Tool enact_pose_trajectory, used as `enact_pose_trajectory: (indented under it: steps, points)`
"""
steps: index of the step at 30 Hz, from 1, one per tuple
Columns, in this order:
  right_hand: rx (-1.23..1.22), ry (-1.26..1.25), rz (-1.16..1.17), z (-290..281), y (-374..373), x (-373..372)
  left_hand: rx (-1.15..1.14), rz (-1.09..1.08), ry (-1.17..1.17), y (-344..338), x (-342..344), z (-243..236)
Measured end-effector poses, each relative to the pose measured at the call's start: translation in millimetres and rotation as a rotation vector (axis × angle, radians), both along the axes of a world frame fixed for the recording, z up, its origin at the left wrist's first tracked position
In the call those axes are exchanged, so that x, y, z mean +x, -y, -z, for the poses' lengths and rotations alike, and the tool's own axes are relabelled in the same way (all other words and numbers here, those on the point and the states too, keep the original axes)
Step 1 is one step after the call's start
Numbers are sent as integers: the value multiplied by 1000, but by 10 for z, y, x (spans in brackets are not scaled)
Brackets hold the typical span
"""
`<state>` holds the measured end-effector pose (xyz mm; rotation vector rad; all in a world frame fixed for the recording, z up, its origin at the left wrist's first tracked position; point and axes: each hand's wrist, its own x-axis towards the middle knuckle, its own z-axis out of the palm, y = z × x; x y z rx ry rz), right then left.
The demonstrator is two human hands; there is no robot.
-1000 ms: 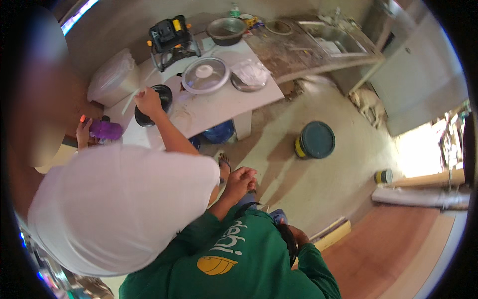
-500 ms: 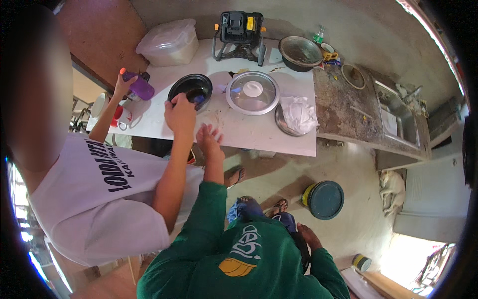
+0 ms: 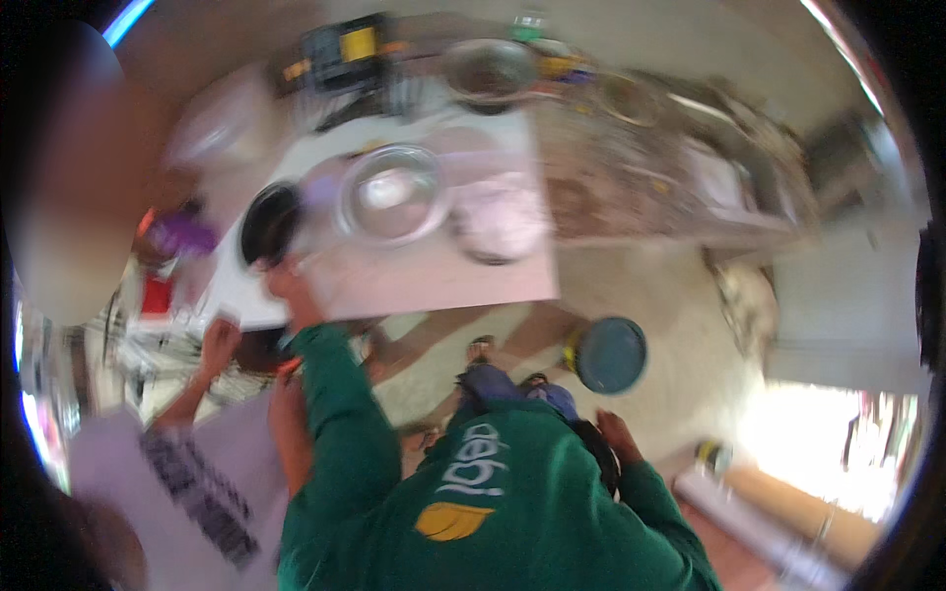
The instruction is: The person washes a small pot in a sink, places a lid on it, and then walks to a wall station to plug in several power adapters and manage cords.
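My left hand (image 3: 290,283), its green sleeve reaching over the white table (image 3: 434,286), is at the near edge of a round black pan (image 3: 269,225). Motion smears its fingers, so I cannot tell whether it touches the pan. Low beside my right thigh is my right hand (image 3: 617,436), with its fingers too blurred to read. A round pot with a clear glass lid (image 3: 394,212) and a pale lid knob stands right of the black pan. Further right, a crumpled white cloth (image 3: 503,212) lies over a metal dish.
At my left stands a person in a white shirt (image 3: 148,443), one hand (image 3: 221,340) by the table edge. A purple bottle (image 3: 182,234), a black-and-yellow device (image 3: 345,54) and a basin (image 3: 490,71) are on the table. A lidded bucket (image 3: 611,355) and a dog (image 3: 747,300) are on the floor.
The view has swung, shifting the table leftward and blurring it. My left hand has moved forward toward the black pan. The other person has drawn back, their hand away from the pan.
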<state>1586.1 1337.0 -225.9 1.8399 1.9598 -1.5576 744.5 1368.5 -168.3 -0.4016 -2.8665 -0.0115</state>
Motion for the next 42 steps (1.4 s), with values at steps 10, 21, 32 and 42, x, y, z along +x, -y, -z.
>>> enact_pose_trajectory:
  steps: [10,21,32,42]
  points:
    - [-27,61,194,-176,-93,383,2040,-140,-113,-194,1071,-1970]
    - [341,90,505,-530,-1451,2967,2102,329,755,-1564,4190,-2858]
    - [731,-239,685,-2049,-5026,3114,1939,376,1464,-4290,6353,-2556]
    - [557,-277,579,-1888,-8051,2371,1598,446,1944,-6467,6768,-1850]
